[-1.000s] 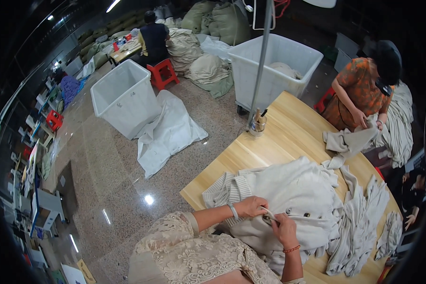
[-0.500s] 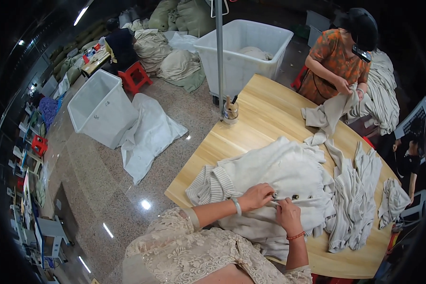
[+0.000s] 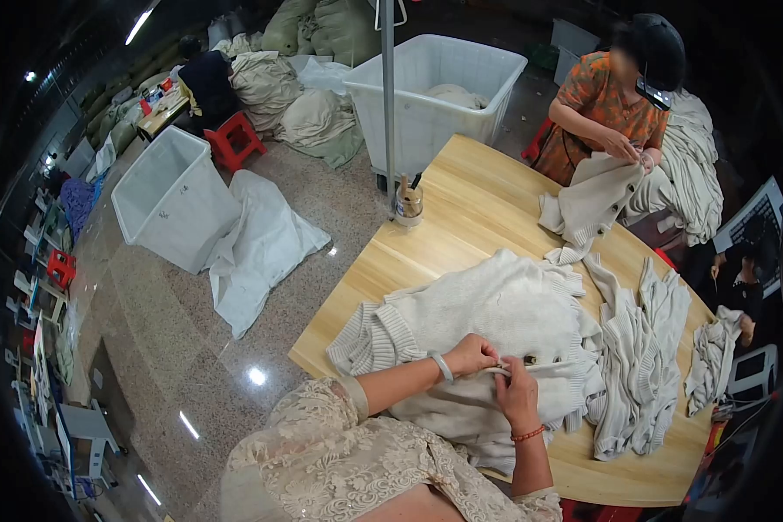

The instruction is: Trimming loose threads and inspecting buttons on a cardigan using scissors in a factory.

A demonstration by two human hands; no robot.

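A cream knitted cardigan (image 3: 496,304) lies spread on the wooden table (image 3: 470,209) in front of me. My left hand (image 3: 471,354) and my right hand (image 3: 515,389) meet at its buttoned front edge, both pinching the knit close together near a small button. A pale bangle sits on my left wrist and an orange bead bracelet on my right. To the right of the cardigan lie several more cream knitted garments (image 3: 639,348).
Across the table a person in an orange patterned top (image 3: 605,96) handles another cream garment (image 3: 587,200). A metal pole (image 3: 388,96) rises by the table's far corner beside a small jar (image 3: 407,204). Two white bins (image 3: 170,196) (image 3: 435,87), a white sack and a red stool stand on the floor.
My view has swung and the table now sits more central. My hands stay together on the cardigan's front edge. The person opposite has lowered the garment onto the table.
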